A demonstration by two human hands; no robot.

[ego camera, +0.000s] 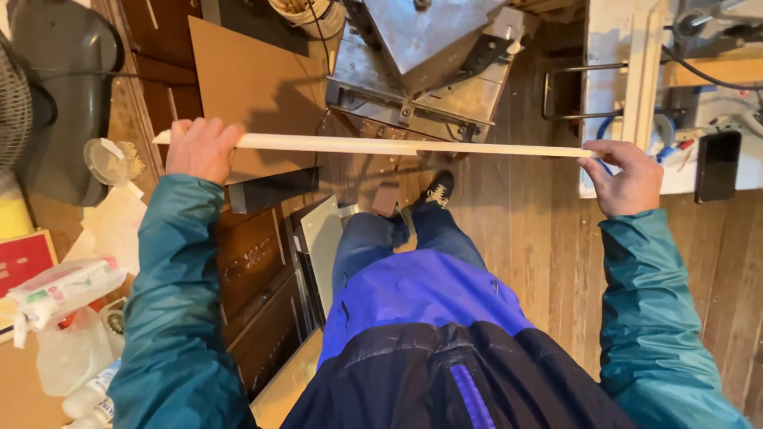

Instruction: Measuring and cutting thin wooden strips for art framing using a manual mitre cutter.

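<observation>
Head view, looking straight down the person's front.

Thin pale wooden strip (pixel 397 147) held level across the body, above the plank floor (pixel 524 238), one end in each hand.
- Left hand (pixel 203 149): fingers curled over the strip's left end, closed on it from above.
- Right hand (pixel 628 176): pinches the right end between thumb and fingertips, the rest of the hand loose below it.
- Both sleeves teal; blue and dark jacket below; one dark shoe (pixel 435 191) shows under the strip's middle.

Surroundings:
- Grey metal machine (pixel 421 71) just beyond the strip, with a bucket (pixel 306 14) behind it.
- Brown cardboard sheet (pixel 254 79) lies under the left end.
- Black fan (pixel 56 95) at far left; clear round lid (pixel 107 161) beside it.
- Dark phone (pixel 718 165) rests on the pale tabletop (pixel 612 48) at right.
- Plastic bags and bottles (pixel 67 318) at lower left.

Risk judgement: the strip is long, slender and supported only at its tips, so it looks liable to bow or snap if the hands twist or push inward. The right-hand pinch is the weaker hold; a slip there would drop that end toward the floor. A swing could clip the machine or the phone.
</observation>
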